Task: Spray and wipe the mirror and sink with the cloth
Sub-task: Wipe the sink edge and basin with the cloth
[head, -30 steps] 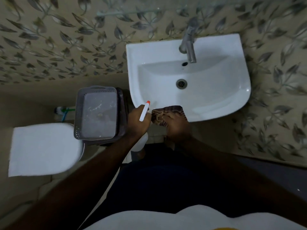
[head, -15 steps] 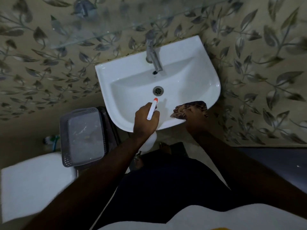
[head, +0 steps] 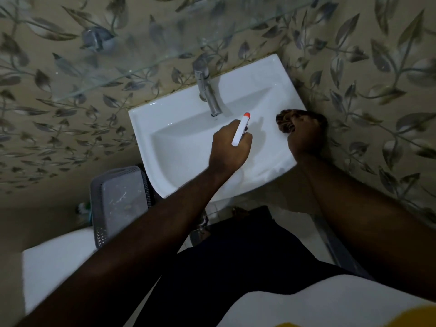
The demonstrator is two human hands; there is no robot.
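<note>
Pressing the brown patterned cloth (head: 284, 120) under my right hand (head: 304, 133), fingers closed over it, I have it on the right rim of the white sink (head: 179, 147), close to the leaf-patterned wall (head: 377, 90). My left hand (head: 227, 149) is wrapped around the spray bottle (head: 240, 129) over the basin, its orange-tipped nozzle aimed toward the chrome tap (head: 207, 90). A glass shelf (head: 132, 69) runs above. Left of the sink stands a grey perforated basket (head: 120, 201), beside the white toilet (head: 56, 263).

L hand (head: 228, 149) w/ sprayer (head: 240, 129) over sink (head: 179, 119)
</note>
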